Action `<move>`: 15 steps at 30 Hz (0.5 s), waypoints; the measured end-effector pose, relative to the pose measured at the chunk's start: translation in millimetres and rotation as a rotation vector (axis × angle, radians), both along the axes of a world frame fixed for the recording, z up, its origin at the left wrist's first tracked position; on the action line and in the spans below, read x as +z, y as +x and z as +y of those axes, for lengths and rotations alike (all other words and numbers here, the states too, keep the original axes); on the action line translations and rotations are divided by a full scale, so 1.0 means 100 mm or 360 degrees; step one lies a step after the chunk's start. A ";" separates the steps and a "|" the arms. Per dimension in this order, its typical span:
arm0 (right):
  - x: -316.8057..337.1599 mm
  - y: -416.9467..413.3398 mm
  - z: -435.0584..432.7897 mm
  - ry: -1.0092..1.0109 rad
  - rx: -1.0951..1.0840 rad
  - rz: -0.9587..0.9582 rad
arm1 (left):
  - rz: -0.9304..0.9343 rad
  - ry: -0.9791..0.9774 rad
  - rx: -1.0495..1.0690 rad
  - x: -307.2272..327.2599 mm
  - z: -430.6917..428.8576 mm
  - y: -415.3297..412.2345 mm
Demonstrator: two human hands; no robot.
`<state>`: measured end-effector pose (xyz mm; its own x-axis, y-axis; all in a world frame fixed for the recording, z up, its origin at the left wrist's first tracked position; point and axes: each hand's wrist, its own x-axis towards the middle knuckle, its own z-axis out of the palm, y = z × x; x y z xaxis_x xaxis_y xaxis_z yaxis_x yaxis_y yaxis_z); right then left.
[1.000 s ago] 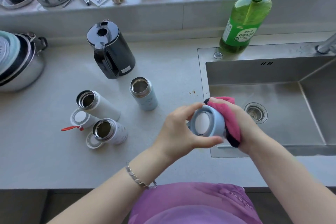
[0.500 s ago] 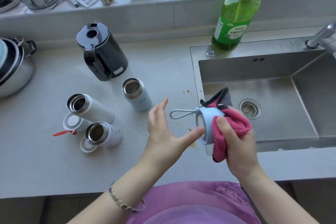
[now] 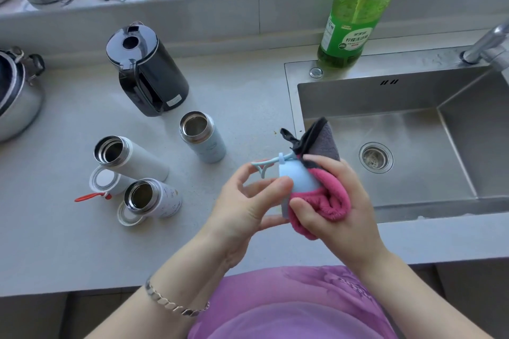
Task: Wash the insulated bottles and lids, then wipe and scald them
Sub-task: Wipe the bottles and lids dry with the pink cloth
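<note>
Wiping the blue lid (image 3: pixel 298 179).
My left hand (image 3: pixel 245 209) pinches its rim; right hand (image 3: pixel 338 217) clamps cloth (image 3: pixel 329 199) round it. Light, probably slick.

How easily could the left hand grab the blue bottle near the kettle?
Probably yes, once it lets go. The left hand is busy pinching the blue lid, but only bare counter lies between it and the blue bottle, which stands close by.
</note>
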<state>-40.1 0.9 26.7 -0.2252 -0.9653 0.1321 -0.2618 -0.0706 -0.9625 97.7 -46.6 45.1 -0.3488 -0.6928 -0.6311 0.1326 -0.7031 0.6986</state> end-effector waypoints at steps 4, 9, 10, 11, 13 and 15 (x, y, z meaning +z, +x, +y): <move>0.12 0.05 -0.05 0.0162 -0.0114 -0.0151 | -0.0016 -0.0184 0.0002 0.04 0.01 -0.01; 0.26 0.03 -0.15 0.0202 -0.0174 -0.0453 | -0.0134 -0.0471 -0.0078 0.00 0.06 0.02; 0.27 0.01 -0.19 0.0256 -0.0195 -0.0494 | -0.0186 -0.0529 -0.0101 -0.02 0.07 0.03; 0.24 -0.02 -0.24 0.0324 -0.0184 -0.0523 | -0.0228 -0.0552 -0.0113 -0.03 0.09 0.04; 0.16 -0.11 -0.31 0.0446 -0.0192 -0.0623 | -0.0271 -0.0479 -0.0087 -0.08 0.10 0.06; 0.13 -0.21 -0.37 0.0452 -0.0310 -0.0609 | -0.0234 -0.0337 -0.0056 -0.11 0.08 0.09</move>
<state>-61.5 -35.8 39.8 -0.3853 -0.8865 -0.2561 0.1304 0.2225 -0.9662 107.0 -38.4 34.2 -0.2905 -0.8038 -0.5192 -0.0032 -0.5418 0.8405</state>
